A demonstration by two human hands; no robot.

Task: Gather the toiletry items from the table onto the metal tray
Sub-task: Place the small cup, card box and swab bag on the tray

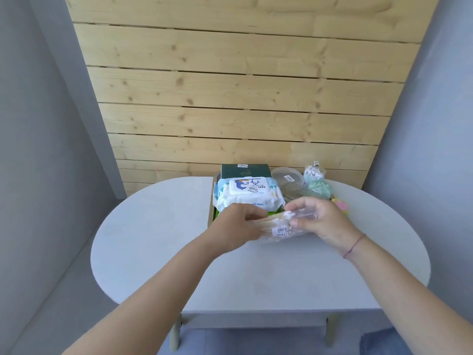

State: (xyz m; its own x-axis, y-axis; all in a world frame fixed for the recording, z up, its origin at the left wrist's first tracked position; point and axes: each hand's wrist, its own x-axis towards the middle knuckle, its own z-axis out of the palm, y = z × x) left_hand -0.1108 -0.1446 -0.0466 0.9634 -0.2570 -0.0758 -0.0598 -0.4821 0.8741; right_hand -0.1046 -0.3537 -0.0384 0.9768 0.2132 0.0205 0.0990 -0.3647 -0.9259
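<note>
Most of the job looks done: on the metal tray (211, 210) at the far side of the bench (158, 239) you already have the baby wipes pack (249, 196), a dark green box (244, 170) behind it, a clear round tub (286, 176) and a cotton swab jar (314, 172). Both hands grasp a clear bag of wooden cotton swabs (279, 228), left hand (240, 221) pinching one end, right hand (323, 217) curled round the other, over the tray's near edge, just in front of the wipes. Can't tell if it touches down yet. Pink-and-yellow item (341, 204) past your right hand: in or out unclear. Left to do, probably: release bag, check that one
</note>
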